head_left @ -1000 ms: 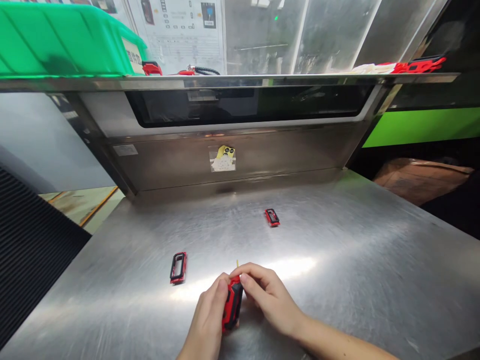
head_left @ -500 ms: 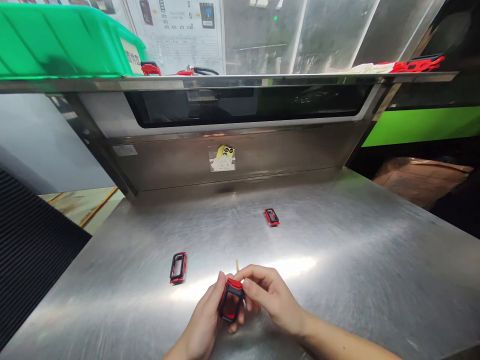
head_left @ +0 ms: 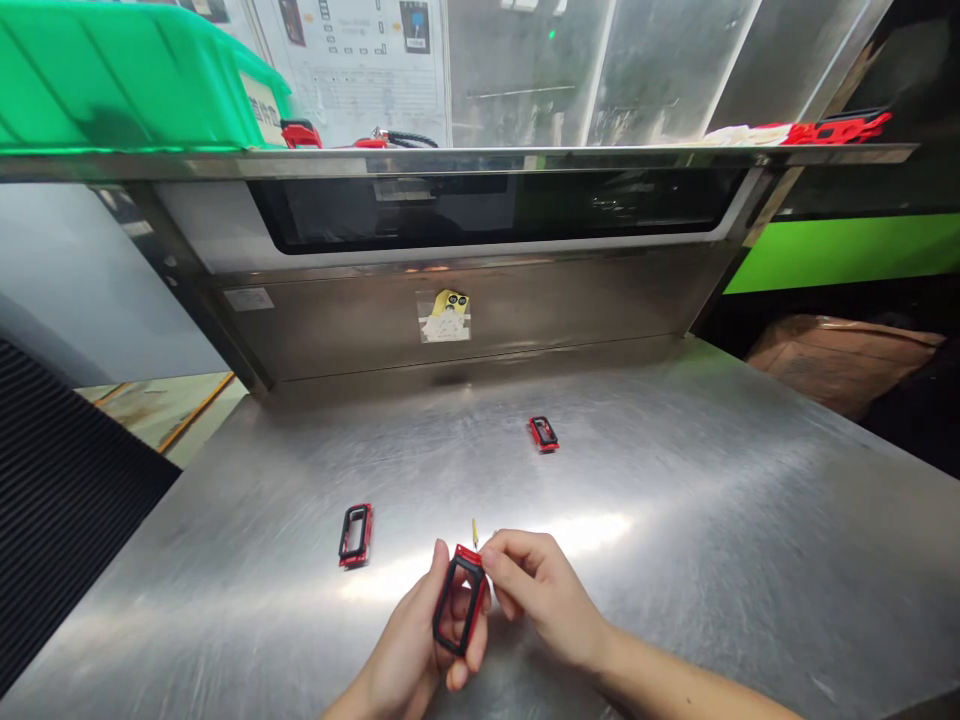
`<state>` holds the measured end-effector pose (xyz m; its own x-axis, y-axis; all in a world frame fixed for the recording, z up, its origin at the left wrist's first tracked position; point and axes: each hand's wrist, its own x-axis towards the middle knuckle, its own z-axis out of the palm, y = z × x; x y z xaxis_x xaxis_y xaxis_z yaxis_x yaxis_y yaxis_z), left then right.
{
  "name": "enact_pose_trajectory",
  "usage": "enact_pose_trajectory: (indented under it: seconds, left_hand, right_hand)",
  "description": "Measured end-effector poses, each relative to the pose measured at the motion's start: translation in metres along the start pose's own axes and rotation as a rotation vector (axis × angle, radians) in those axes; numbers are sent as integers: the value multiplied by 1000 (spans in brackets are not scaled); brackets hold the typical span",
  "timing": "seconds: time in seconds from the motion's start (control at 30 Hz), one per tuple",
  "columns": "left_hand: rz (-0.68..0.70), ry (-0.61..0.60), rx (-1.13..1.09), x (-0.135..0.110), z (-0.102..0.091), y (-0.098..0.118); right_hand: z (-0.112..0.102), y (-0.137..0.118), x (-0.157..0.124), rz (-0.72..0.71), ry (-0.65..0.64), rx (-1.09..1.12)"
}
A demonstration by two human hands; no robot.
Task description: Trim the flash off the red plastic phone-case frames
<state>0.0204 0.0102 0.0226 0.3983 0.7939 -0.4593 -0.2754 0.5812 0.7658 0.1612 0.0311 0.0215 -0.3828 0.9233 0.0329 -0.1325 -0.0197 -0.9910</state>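
Note:
A rectangular frame with a black inner rim and red outer edges (head_left: 469,564) sits tilted in my left hand (head_left: 409,630). The thumb lies along its left side and the fingers curl behind it; they show through its opening. At the frame's top right corner, the thumb and index finger of my right hand (head_left: 544,585) are pinched together against the edge. Whether a small part is between them I cannot tell. Just beyond the hands a thin yellow-tipped rod (head_left: 474,530) lies on the table, its near end hidden.
Two similar red-and-black frames lie on the metal table (head_left: 697,520): one at left (head_left: 366,535), one farther back (head_left: 547,446). Above runs a metal shelf (head_left: 487,160) with a green bin (head_left: 135,80) and red parts (head_left: 840,128). A small clear bag (head_left: 446,320) is on the back panel.
The frame has turned in my left hand, so its full opening now faces me. My right fingertips stay at its upper corner. The frames on the table have not moved.

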Motion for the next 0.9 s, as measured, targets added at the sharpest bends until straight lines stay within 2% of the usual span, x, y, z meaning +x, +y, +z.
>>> enact_pose_trajectory:
  seconds: [0.43,0.63,0.7,0.8,0.9]
  left_hand:
    - [-48,-59,-64,9,-2,-6]
    - [-68,-22,-31,9,-3,-8]
    - [1,68,42,9,-1,-8]
    - [211,247,269,7,3,-9]
    - [292,287,392,6,4,-11]
  right_hand:
    - [1,6,5,125,23,97]
    - [0,10,8,146,42,93]
    - [1,10,7,138,88,67]
    - [2,7,5,83,148,-24]
    - [3,5,3,22,141,-112]
